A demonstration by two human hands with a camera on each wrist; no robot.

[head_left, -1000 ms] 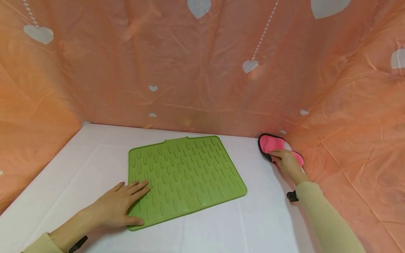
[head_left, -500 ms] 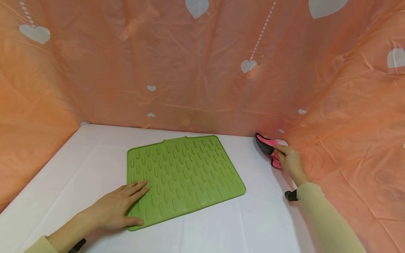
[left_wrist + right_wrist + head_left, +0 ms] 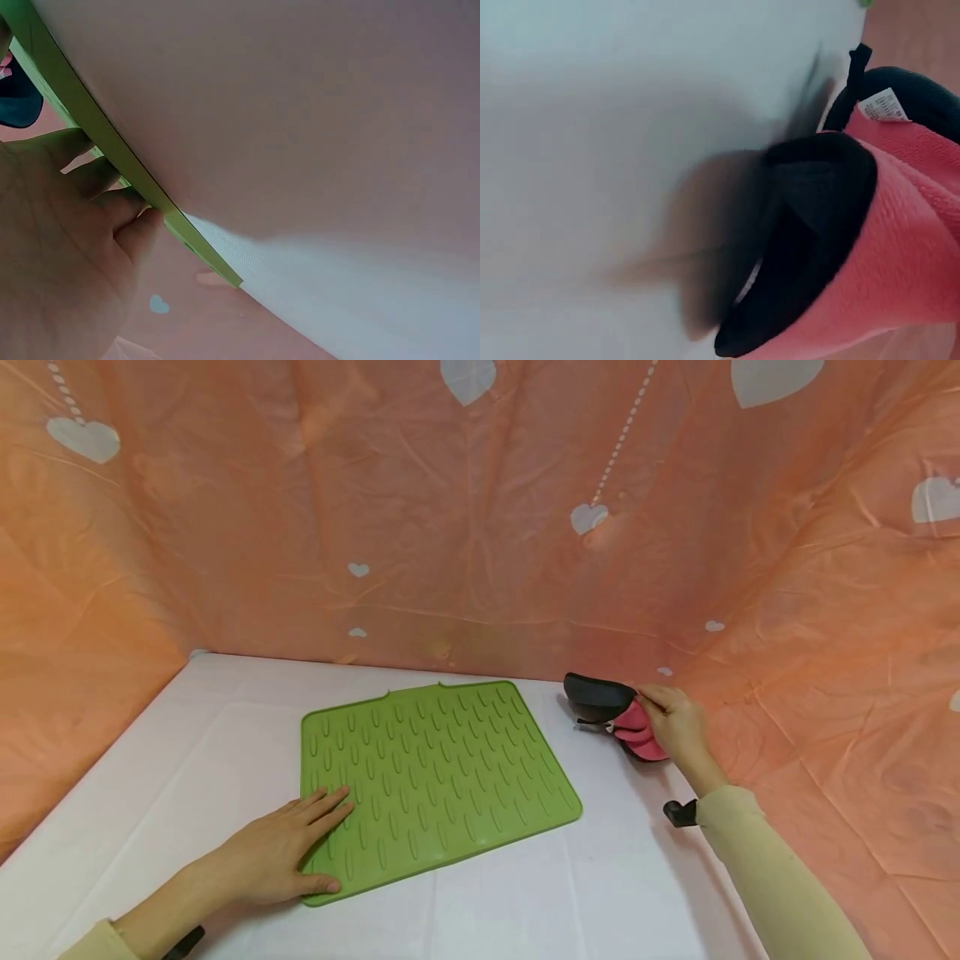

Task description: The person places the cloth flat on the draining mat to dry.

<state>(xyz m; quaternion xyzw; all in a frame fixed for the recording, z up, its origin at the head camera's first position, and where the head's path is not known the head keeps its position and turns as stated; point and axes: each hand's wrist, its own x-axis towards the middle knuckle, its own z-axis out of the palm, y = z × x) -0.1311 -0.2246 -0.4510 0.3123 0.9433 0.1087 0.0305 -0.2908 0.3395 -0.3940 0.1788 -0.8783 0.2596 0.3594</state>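
A green rubbery mat (image 3: 442,768) with raised ridges lies flat on the white table; its edge (image 3: 120,154) crosses the left wrist view. My left hand (image 3: 273,852) rests on the mat's near left corner, fingers spread. In the left wrist view, the fingers of that hand (image 3: 67,232) lie over the mat's edge. At the far right, my right hand (image 3: 675,727) pinches a small pink-and-black oven mitt (image 3: 637,731), folded, with a black flap (image 3: 597,697) pointing left. In the right wrist view, the mitt (image 3: 900,240) shows its fuzzy pink cloth, black trim, loop and white label.
An orange curtain (image 3: 465,543) with white hearts stands behind and at both sides of the white table (image 3: 510,902). The mitt is close to the table's back right corner. Small black devices (image 3: 680,813) sit at both wrists.
The right hand has lifted and turned the mitt, swinging it left so its black side shows instead of its pink face. The left hand and mat have stayed in place.
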